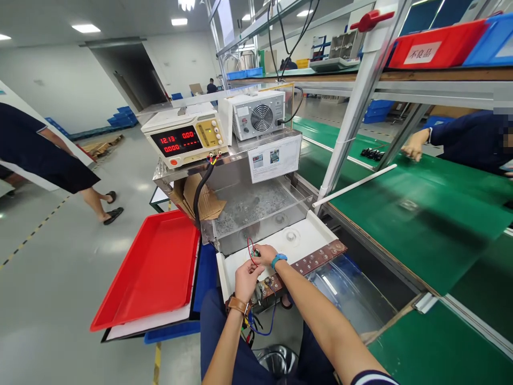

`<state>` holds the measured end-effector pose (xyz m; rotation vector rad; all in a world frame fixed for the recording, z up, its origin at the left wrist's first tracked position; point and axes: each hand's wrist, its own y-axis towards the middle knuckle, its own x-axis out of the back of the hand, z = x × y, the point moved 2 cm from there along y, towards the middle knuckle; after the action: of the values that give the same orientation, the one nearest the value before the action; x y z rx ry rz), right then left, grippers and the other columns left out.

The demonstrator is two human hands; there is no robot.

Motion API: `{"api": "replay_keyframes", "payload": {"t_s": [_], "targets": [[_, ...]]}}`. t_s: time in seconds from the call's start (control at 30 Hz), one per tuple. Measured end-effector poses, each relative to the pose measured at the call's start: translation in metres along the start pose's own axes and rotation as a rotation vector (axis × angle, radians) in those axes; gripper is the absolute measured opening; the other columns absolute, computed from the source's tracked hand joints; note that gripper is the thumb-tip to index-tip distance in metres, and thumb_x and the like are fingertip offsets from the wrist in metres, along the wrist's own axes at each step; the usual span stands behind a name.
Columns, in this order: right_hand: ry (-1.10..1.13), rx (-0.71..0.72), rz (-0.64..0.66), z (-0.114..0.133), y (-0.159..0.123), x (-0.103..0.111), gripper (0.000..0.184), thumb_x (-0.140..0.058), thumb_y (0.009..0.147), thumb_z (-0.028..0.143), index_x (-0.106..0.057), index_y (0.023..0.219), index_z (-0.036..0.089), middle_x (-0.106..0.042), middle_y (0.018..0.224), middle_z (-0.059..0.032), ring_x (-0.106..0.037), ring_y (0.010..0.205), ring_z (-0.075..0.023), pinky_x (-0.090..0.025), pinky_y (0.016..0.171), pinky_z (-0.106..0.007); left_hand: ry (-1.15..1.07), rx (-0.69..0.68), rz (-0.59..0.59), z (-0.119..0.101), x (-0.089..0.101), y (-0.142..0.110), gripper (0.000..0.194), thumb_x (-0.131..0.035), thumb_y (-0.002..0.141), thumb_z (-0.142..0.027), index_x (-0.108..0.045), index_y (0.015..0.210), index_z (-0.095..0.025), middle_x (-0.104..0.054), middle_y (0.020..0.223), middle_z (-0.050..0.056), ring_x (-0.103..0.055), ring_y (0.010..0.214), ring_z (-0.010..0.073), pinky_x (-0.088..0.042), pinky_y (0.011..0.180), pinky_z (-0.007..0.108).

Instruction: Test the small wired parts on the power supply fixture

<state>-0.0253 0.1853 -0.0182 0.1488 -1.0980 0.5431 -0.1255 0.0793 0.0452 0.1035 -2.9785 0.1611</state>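
Note:
My left hand (246, 279), with a brown watch strap on the wrist, is closed in a pinch over the white fixture tray (308, 235). My right hand (265, 253), wearing a blue wristband, pinches a small dark part with thin red wire loops (251, 250). Both hands meet at the part, above a brown contact strip (316, 258) along the tray's near edge. A power supply (185, 139) behind reads 12.13 in red digits. A black cable (200, 193) runs down from it.
A red tray (154, 270) lies on stacked blue trays at the left. A green conveyor (417, 214) runs along the right, where another person's hand (412, 147) rests. A fan-fronted unit (258, 115) sits beside the supply. A person walks at far left (60, 160).

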Motion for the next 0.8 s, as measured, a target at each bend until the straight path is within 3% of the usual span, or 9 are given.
{"api": "replay_keyframes", "payload": {"t_s": [0.27, 0.47, 0.67, 0.8], "targets": [[0.007, 0.0, 0.0, 0.0, -0.001, 0.0, 0.034, -0.054, 0.083, 0.042, -0.059, 0.111, 0.023, -0.068, 0.099, -0.0061, -0.06, 0.09, -0.0211, -0.037, 0.072, -0.026, 0.006, -0.017, 0.064, 0.006, -0.01, 0.001, 0.026, -0.068, 0.067, -0.032, -0.066, 0.086, -0.015, -0.067, 0.074, 0.002, -0.057, 0.069, 0.0149, -0.044, 0.071, 0.028], [-0.011, -0.005, 0.014, 0.0, 0.0, 0.001, 0.034, -0.054, 0.083, 0.044, -0.06, 0.109, 0.023, -0.068, 0.099, -0.0059, -0.061, 0.09, -0.0212, -0.037, 0.072, -0.026, -0.052, 0.007, 0.101, 0.01, -0.009, 0.001, 0.023, -0.069, 0.065, -0.033, -0.063, 0.079, -0.016, -0.061, 0.069, -0.001, -0.054, 0.064, 0.0122, -0.043, 0.065, 0.025], [-0.014, -0.02, 0.022, 0.003, -0.003, 0.005, 0.033, -0.053, 0.084, 0.045, -0.06, 0.108, 0.024, -0.068, 0.099, -0.0054, -0.061, 0.091, -0.0209, -0.037, 0.072, -0.026, -0.117, 0.028, 0.114, 0.002, -0.008, 0.003, 0.027, -0.075, 0.06, -0.037, -0.061, 0.071, -0.016, -0.057, 0.06, -0.004, -0.051, 0.057, 0.0102, -0.042, 0.059, 0.023], [-0.016, -0.014, 0.023, 0.003, -0.003, 0.006, 0.033, -0.052, 0.085, 0.045, -0.06, 0.109, 0.023, -0.069, 0.099, -0.0058, -0.061, 0.091, -0.0214, -0.038, 0.072, -0.026, -0.153, 0.025, 0.115, -0.012, -0.006, 0.001, 0.029, -0.075, 0.062, -0.039, -0.059, 0.073, -0.016, -0.058, 0.064, -0.004, -0.054, 0.059, 0.0103, -0.043, 0.061, 0.023]]}}
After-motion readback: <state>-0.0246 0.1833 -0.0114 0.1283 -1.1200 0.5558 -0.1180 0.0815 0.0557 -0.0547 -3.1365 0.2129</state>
